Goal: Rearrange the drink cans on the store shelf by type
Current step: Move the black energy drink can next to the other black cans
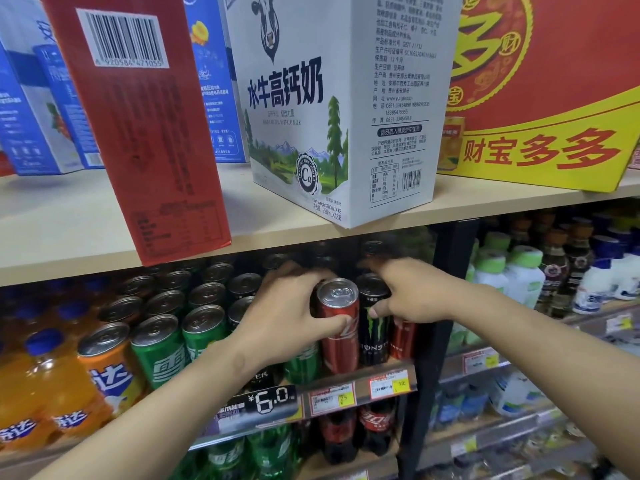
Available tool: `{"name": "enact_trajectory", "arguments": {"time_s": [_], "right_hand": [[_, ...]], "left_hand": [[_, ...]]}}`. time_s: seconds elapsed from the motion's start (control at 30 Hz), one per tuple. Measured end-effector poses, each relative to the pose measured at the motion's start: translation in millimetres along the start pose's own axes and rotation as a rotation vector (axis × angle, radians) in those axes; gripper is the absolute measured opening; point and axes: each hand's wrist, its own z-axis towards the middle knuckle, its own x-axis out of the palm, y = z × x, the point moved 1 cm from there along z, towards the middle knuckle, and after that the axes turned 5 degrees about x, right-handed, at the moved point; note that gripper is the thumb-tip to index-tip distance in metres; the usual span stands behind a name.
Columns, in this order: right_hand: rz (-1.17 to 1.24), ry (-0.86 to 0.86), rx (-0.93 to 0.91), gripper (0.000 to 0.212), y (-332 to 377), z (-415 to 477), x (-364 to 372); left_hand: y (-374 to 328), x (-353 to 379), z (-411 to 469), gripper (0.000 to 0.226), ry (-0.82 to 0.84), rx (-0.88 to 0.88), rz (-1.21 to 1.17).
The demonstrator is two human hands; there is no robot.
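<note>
A red cola can (341, 327) stands at the front of the can shelf, and my left hand (291, 317) is wrapped around it from the left. Right beside it stands a black energy-drink can (374, 336) with a green claw mark; my right hand (412, 292) grips its upper part, thumb on the front. Another red can (403, 339) shows under my right hand. To the left stand rows of green soda cans (159, 351) and an orange soda can (110, 362). More silver can tops run back into the dark shelf.
The wooden shelf board (104, 251) sits close above the cans, carrying a red carton (138, 133), a white milk carton (329, 109) and a red-and-yellow box (540, 98). Price tags (332, 398) line the rail. Orange bottles (45, 386) stand left, white and brown bottles (526, 282) right.
</note>
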Motion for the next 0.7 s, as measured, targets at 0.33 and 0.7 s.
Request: {"name": "enact_trajectory", "arguments": {"time_s": [0.33, 0.7], "right_hand": [[0.389, -0.201, 0.010, 0.063, -10, -49, 11], [0.662, -0.347, 0.099, 0.057, 5, -114, 44]], "left_hand": [[-2, -34, -10, 0.031, -0.171, -0.038, -0.264], [-12, -7, 25, 0.027, -0.100, -0.031, -0.233]]}}
